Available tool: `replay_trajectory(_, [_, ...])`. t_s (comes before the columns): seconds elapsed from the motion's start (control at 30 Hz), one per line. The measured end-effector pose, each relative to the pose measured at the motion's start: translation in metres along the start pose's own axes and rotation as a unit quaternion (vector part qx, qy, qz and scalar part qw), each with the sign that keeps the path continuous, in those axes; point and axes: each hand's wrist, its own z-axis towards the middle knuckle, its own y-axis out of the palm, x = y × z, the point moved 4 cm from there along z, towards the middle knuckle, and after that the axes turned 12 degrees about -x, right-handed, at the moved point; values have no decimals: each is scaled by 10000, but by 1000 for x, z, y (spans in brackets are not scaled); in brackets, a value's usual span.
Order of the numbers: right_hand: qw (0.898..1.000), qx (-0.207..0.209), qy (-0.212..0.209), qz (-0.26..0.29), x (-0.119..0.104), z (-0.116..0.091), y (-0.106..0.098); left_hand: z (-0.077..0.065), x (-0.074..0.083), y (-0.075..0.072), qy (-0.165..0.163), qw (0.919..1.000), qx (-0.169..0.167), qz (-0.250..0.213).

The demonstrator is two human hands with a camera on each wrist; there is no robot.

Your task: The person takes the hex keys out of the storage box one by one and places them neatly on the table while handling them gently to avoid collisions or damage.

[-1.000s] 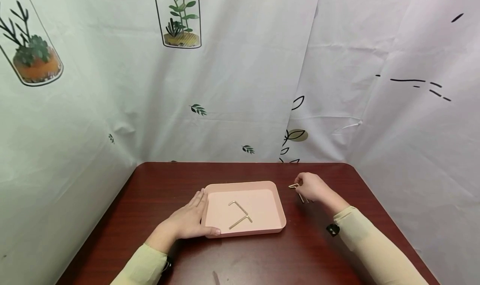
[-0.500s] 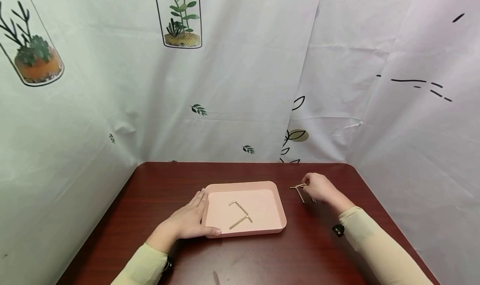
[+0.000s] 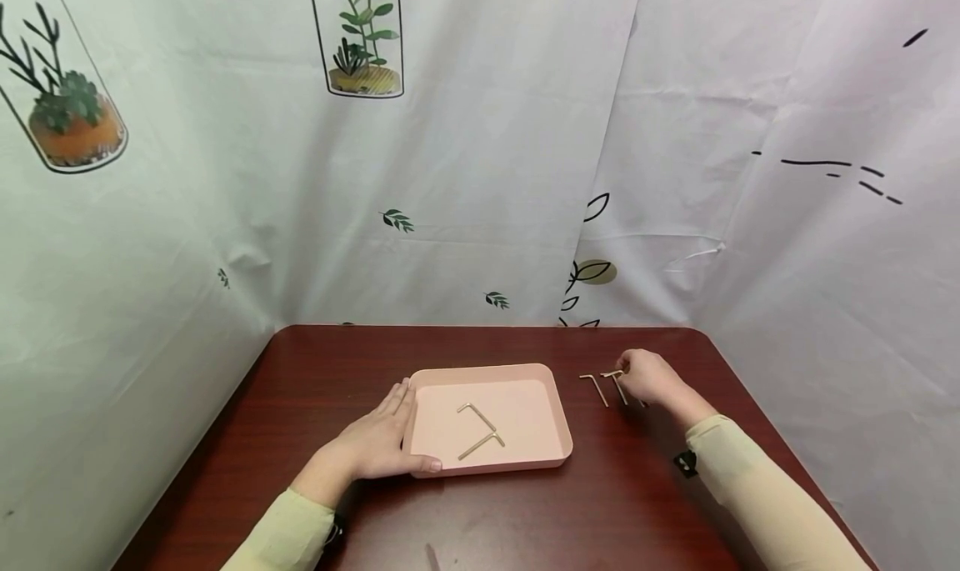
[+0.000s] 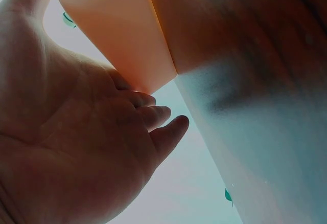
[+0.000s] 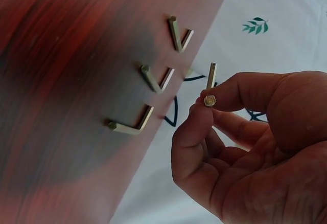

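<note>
My right hand [image 3: 651,377] pinches a brass-coloured hex key [image 5: 211,81] between thumb and forefinger, over the right part of the table. Below it in the right wrist view lie three similar L-shaped keys: an upper hex key [image 5: 175,34], a middle hex key [image 5: 152,79] and a lower hex key [image 5: 130,128]. My left hand [image 3: 378,442] rests against the pink tray [image 3: 480,374], straight fingers along its left wall and thumb over the front rim. Inside the tray lie two more keys, a rear hex key [image 3: 481,417] and a front hex key [image 3: 477,445], their ends close together.
The dark reddish wooden table [image 3: 480,521] carries everything. A white printed curtain [image 3: 480,179] hangs behind it and at both sides. Dark straps with small devices sit at both wrists.
My right hand has shifted rightward along the row of hex keys, with a key in its fingers. Keys it covered now show on the table. The left hand and tray stay put.
</note>
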Motion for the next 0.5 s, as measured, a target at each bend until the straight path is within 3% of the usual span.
replay_trajectory(0.27, [9990, 199, -394, -61, 38, 18, 6, -1, 1, 0, -27, 10000, -31, -4])
replay_trajectory(0.5, [9995, 57, -316, -27, 42, 15, 1, 0, 2, 0, -31, 10000, -51, -9])
